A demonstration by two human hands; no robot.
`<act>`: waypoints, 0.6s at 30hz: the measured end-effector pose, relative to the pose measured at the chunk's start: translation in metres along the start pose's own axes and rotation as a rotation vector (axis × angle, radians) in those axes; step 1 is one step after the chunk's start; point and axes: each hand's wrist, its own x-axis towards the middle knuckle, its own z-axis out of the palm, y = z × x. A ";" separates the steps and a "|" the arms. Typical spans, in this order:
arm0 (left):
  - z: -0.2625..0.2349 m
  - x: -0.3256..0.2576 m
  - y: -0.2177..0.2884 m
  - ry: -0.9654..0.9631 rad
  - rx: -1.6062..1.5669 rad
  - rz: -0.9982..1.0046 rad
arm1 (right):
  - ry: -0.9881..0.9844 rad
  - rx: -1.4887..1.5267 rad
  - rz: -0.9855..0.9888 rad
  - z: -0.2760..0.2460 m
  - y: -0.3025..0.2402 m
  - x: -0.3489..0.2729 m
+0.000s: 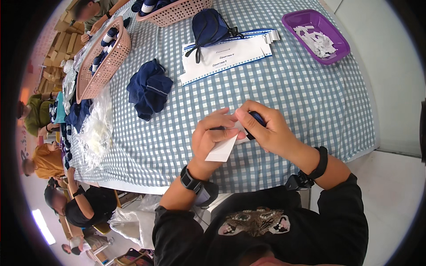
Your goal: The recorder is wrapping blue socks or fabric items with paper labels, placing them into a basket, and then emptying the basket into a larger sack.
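Both my hands meet above the checked tablecloth, close to the table's front edge. A white paper band (222,150) is pinched between the thumb and fingers of my left hand (207,137), its free end hanging toward me. My right hand (266,128) is closed around a small dark navy bundle (256,122), with its fingertips against those of my left hand. The paper runs up to the bundle; my fingers hide how far it wraps around. What kind of item the bundle is does not show.
Farther off lie a crumpled navy cloth (150,88), a fan of white printed bands (226,60) and a navy drawstring pouch (210,27). A purple tray (306,50) holds paper scraps. Pink baskets (84,84) and clear plastic (95,133) sit leftward, with several people beyond.
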 end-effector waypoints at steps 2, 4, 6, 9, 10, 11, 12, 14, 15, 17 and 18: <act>0.001 -0.002 0.001 0.003 -0.085 -0.086 | 0.009 -0.001 0.015 0.000 -0.001 -0.001; -0.004 -0.003 -0.001 -0.070 -0.086 -0.071 | 0.021 -0.002 0.018 -0.001 -0.001 -0.002; -0.005 -0.001 0.001 -0.072 -0.082 -0.074 | 0.035 -0.020 0.000 -0.001 0.000 -0.001; -0.007 -0.002 -0.002 -0.072 -0.181 -0.168 | 0.082 -0.101 -0.147 -0.001 0.011 0.001; -0.007 -0.003 -0.003 -0.071 -0.283 -0.260 | 0.114 -0.161 -0.276 0.000 0.014 0.002; -0.008 0.000 -0.004 -0.071 -0.283 -0.260 | 0.113 -0.161 -0.276 -0.002 0.015 0.003; -0.007 0.004 -0.006 -0.078 -0.214 -0.285 | 0.111 -0.273 -0.410 -0.004 0.016 0.004; 0.000 0.015 -0.001 0.044 -0.373 -0.546 | 0.105 -0.385 -0.542 -0.007 0.016 0.003; -0.002 0.017 0.001 0.047 -0.374 -0.548 | 0.078 -0.376 -0.509 -0.009 0.016 0.002; -0.008 0.020 0.003 -0.142 -0.589 -0.801 | 0.046 -0.367 -0.476 -0.006 0.017 0.003; -0.009 0.016 0.003 -0.100 -0.555 -0.822 | 0.100 -0.226 -0.419 -0.002 0.019 0.006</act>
